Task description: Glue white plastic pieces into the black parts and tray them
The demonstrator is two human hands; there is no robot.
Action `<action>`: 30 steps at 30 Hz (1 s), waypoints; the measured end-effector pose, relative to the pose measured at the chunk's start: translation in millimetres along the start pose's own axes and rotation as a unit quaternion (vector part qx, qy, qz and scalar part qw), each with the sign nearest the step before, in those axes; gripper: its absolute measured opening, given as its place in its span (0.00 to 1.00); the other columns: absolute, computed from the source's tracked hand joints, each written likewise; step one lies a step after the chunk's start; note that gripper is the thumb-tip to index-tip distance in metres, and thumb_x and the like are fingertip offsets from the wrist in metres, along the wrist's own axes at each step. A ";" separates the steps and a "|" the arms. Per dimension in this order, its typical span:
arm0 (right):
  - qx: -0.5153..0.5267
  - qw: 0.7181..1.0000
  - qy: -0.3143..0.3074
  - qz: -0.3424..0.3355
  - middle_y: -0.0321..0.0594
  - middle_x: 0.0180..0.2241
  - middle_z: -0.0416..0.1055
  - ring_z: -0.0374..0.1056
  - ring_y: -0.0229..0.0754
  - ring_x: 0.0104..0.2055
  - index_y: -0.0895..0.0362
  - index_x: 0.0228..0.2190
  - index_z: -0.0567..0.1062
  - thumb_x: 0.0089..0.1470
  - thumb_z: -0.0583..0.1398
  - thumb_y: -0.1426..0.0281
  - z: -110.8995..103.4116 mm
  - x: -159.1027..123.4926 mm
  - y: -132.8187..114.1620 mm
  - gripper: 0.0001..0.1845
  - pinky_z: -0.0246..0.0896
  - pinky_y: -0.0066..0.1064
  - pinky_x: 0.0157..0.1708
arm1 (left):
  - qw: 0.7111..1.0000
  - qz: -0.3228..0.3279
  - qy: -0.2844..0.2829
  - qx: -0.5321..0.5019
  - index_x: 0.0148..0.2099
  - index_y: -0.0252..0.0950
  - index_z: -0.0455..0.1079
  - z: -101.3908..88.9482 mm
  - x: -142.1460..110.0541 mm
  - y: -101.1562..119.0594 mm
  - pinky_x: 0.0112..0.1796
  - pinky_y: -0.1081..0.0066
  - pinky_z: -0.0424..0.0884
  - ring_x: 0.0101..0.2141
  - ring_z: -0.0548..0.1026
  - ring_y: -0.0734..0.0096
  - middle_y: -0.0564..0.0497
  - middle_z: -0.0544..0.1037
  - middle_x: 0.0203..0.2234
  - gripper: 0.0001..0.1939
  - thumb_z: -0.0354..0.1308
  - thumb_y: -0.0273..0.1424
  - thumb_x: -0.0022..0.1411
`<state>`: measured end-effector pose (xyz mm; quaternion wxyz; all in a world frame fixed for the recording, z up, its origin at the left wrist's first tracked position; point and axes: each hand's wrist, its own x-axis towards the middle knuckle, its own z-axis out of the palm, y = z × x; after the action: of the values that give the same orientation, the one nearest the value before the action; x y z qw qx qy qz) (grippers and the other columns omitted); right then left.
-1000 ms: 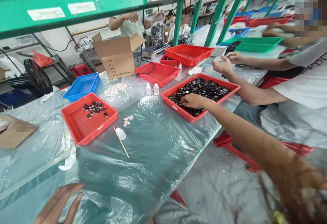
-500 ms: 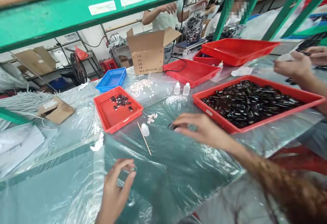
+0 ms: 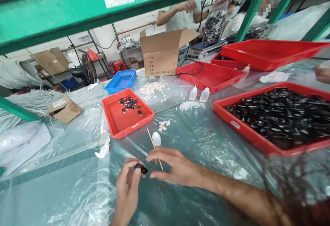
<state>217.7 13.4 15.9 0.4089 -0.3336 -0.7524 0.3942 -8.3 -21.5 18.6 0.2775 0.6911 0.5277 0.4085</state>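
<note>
Between the thumb and fingers of my left hand (image 3: 128, 186) is a small glossy black piece (image 3: 141, 168); its exact kind I cannot make out. Just to the right, my right hand (image 3: 175, 167) has its thumb and fingers apart, with nothing between them. Beyond my right hand lie a thin wooden stick (image 3: 150, 137) and a small white plastic bottle (image 3: 156, 139). A few pale flat bits (image 3: 163, 125) are behind the bottle. Similar small black pieces (image 3: 130, 103) lie in the red tray (image 3: 113, 127) at centre left, and a heap of black pieces (image 3: 281, 116) fills the large red tray (image 3: 244, 137) at right.
Two squeeze bottles (image 3: 205, 95) stand behind white granules (image 3: 192, 105). A blue tray (image 3: 121, 81), pale pieces (image 3: 151, 90) and a cardboard box (image 3: 161, 57) are farther back. A green beam (image 3: 77, 16) crosses overhead. A co-worker's hand (image 3: 322, 73) shows at far right.
My right hand has come left and nearer with the black piece, which is now in my left hand. My right fingers have let go of it. The view has swung left.
</note>
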 end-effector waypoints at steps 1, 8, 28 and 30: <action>-0.029 0.999 0.028 -0.004 0.37 0.44 0.82 0.78 0.48 0.41 0.39 0.47 0.81 0.60 0.69 0.53 -11.3 -2.0 5.2 0.15 0.77 0.39 0.45 | 0.999 -0.017 0.030 -0.021 0.39 0.47 0.69 2.5 0.5 -1.0 0.29 0.66 0.80 0.33 0.81 0.60 0.49 0.77 0.34 0.14 0.47 0.48 0.66; -0.095 0.987 0.117 0.058 0.47 0.55 0.79 0.78 0.57 0.56 0.47 0.51 0.80 0.55 0.71 0.59 -40.8 12.6 68.2 0.22 0.76 0.51 0.57 | 0.995 -0.084 -0.004 -0.054 0.38 0.48 0.72 15.3 3.9 -11.5 0.23 0.69 0.78 0.24 0.79 0.65 0.53 0.79 0.29 0.11 0.55 0.47 0.62; -0.076 0.994 0.058 -0.062 0.39 0.44 0.81 0.83 0.53 0.41 0.32 0.52 0.79 0.58 0.68 0.64 -3.0 -11.5 17.8 0.21 0.83 0.42 0.38 | 0.994 0.086 0.040 0.053 0.46 0.46 0.70 3.4 5.1 -15.5 0.35 0.73 0.74 0.30 0.76 0.73 0.51 0.77 0.39 0.08 0.56 0.30 0.66; -0.104 0.990 0.072 -0.066 0.41 0.46 0.80 0.83 0.51 0.42 0.38 0.51 0.80 0.60 0.68 0.66 -3.8 -13.9 17.1 0.19 0.83 0.40 0.38 | 0.993 0.093 0.036 0.059 0.46 0.46 0.70 2.9 4.6 -14.7 0.34 0.74 0.73 0.28 0.75 0.74 0.52 0.76 0.39 0.08 0.55 0.29 0.66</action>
<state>230.3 11.2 -2.4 0.4497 -0.3516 -0.7786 0.2608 -12.7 -12.8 6.4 0.1775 0.7370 0.4943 0.4254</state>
